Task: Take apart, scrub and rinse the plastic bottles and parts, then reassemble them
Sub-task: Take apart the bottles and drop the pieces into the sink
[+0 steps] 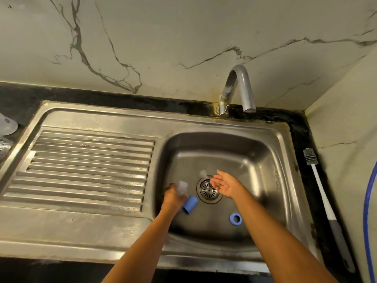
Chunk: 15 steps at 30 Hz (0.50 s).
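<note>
Left hand (173, 198) — its grip curled round a clear plastic bottle (182, 187). Right hand (226, 185) hovers, fingers spread wide, over the steel sink (255, 152).

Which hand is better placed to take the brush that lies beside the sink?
The right hand, probably. It is open and holds nothing, and the brush lies on the counter on its side of the sink. The left hand grips a clear plastic part.

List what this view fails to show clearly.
Head view:
Clear piece in the left hand: motion-blurred, shape unclear.
Pale object beside the drain: blurred, unidentifiable.
Clear item on the counter: cut by the left edge.
Blue hose: cut by the right edge.
</note>
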### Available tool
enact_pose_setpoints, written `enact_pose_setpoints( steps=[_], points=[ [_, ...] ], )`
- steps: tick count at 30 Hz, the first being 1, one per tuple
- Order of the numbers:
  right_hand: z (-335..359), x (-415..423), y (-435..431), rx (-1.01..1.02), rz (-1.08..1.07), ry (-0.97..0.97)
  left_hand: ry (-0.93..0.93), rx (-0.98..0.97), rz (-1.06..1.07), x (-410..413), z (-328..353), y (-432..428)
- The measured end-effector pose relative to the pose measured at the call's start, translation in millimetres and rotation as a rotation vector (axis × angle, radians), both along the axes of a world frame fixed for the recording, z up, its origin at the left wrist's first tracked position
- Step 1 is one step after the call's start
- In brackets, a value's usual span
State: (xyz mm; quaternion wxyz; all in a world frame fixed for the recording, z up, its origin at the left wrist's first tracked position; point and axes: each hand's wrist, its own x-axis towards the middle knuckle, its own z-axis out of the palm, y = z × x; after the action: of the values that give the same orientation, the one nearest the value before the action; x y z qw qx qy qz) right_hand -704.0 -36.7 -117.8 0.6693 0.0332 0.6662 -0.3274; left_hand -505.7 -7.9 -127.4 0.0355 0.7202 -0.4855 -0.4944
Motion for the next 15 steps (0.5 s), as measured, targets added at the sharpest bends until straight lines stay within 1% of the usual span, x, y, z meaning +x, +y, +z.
enact_pose_setpoints(
  steps=[2, 4, 6, 7, 9, 12, 15],
  points=[
    [-6.0, 3.3, 8.4, 0.010, 0.063, 0.034, -0.104, 0.000, -0.103, 0.3, -11.0, 1.1],
    [-10.3, 4.6, 15.6, 0.009, 0.102, 0.083, -0.162, 0.005, -0.210, 0.5, -15.0, 2.6],
    [-9.1, 6.7, 20.0, 0.012, 0.133, 0.128, -0.140, 0.006, -0.181, 0.9, -19.2, 2.1],
    [-6.7, 8.4, 20.4, 0.007, 0.146, 0.153, -0.114, 0.013, -0.084, 2.8, -23.0, 1.4],
    [0.8, 13.8, 16.5, -0.028, 0.167, 0.216, -0.097, -0.035, -0.041, 6.6, -17.5, -2.0],
    [22.7, 28.7, 0.7, -0.144, 0.183, 0.306, 0.016, -0.079, -0.035, 7.1, 6.3, -8.1],
    [56.3, 54.8, -20.1, -0.281, 0.196, 0.353, 0.036, -0.203, -0.062, 14.0, 34.3, -23.1]
  ],
)
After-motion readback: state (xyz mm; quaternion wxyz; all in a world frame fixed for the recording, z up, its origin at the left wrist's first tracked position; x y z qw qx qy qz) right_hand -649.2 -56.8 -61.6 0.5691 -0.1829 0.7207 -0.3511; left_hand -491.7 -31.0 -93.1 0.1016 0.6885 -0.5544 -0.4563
